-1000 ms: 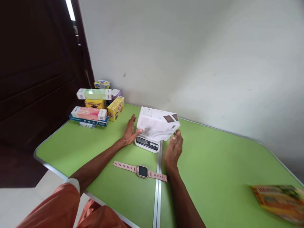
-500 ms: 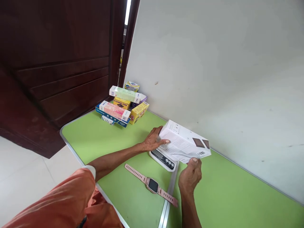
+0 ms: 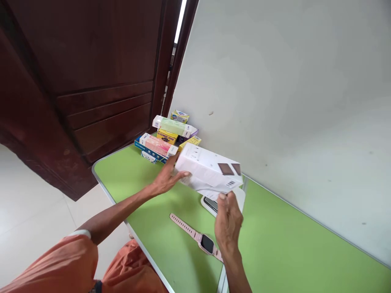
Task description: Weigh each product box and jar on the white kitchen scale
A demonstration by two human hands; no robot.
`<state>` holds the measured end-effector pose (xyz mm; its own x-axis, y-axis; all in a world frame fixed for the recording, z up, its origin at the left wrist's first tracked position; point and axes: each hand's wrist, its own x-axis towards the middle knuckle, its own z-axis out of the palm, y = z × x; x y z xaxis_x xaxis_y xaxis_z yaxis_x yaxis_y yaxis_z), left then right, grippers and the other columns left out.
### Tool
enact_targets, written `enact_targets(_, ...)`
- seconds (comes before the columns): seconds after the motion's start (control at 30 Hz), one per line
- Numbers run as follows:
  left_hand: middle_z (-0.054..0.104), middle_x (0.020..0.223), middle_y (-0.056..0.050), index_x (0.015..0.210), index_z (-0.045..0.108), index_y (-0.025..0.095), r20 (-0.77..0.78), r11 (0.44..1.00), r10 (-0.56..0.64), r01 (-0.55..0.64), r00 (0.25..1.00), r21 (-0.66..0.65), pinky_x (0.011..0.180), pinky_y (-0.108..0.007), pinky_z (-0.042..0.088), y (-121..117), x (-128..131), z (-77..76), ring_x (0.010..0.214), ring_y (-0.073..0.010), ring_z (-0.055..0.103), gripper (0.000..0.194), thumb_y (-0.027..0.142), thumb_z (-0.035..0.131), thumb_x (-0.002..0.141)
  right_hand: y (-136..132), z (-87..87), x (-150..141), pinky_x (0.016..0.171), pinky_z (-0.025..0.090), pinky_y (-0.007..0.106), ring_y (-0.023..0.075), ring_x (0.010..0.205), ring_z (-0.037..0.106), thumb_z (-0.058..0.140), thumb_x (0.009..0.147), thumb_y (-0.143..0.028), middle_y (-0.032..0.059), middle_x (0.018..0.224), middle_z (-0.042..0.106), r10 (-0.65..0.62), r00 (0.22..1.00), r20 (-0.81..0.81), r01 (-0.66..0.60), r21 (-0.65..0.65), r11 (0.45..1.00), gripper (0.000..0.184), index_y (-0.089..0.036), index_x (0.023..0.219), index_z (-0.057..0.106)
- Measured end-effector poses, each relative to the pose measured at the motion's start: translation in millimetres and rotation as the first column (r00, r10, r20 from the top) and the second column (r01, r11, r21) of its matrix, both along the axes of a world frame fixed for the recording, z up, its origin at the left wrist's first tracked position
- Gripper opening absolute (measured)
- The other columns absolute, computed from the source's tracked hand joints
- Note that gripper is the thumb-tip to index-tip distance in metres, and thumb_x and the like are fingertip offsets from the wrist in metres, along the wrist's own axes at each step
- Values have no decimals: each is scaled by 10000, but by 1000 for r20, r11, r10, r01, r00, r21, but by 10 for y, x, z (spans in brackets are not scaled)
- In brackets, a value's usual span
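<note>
Between my two hands a white cardboard box [image 3: 207, 169] with brown squares and a barcode is held up, tilted, above the table. My left hand [image 3: 168, 177] grips its left end, thumb on the near side. At the lower right corner my right hand [image 3: 229, 217] is closed on it, thumb showing at the edge. Partly hidden behind the box and my right hand is a white digital scale [image 3: 210, 203]. A pink-strapped smartwatch [image 3: 207, 243] lies nearer me, one strap end covered by my right wrist.
A pile of small boxes [image 3: 172, 126], yellow, green, pink and blue, stands at the table's far left corner by the wall [image 3: 275, 81]. The green table [image 3: 293, 244] has a metal seam across it. A dark wooden door [image 3: 106, 61] is at the left.
Both hands have carried the white box leftward, off from over the scale and closer to the pile of boxes. More of the scale's right side shows. The view has shifted slightly.
</note>
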<state>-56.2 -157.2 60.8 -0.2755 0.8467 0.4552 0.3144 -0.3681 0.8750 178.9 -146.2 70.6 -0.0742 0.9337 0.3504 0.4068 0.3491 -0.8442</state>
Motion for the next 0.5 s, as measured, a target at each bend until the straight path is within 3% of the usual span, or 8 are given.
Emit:
enact_targets(0.1,620,1554,-174,1552,546,234,-28,992,122,-123,992,-31,1249,-576,449,-393,-398,-76,1456,-410,561,746,671,690,965,-135,-72,-397,718,557,433,327,945,714,481,1013,-777,129,1156,784,196,976,-92,-201,-49,978,608,-260,1269,673)
enact_targets(0.23,661,1448,-177,1502,547,219,-78,959,253,-260,964,-110,1183,-570,509,-749,-903,-249,1392,-404,609,721,673,681,958,-235,-227,-907,920,591,464,336,1126,724,546,1034,-695,131,1329,769,381,907,-178,-396,-55,917,530,-269,1315,684)
enact_targets(0.37,677,1391,-160,1430,576,223,-118,924,323,-340,939,-175,1151,-559,536,-890,-1270,-432,1344,-390,639,669,658,698,936,-228,-420,-1287,1041,585,457,328,1266,698,556,1044,-666,106,1437,733,489,840,-236,-519,-81,851,522,-289,1384,677)
enact_targets(0.5,666,1404,-165,1416,578,213,-146,920,326,-349,934,-180,1226,-563,472,-846,-1465,-550,1386,-376,615,650,627,702,931,-145,-572,-1519,1126,560,481,332,1395,629,578,1033,-687,92,1495,699,499,830,-249,-529,-68,846,614,-304,1509,628)
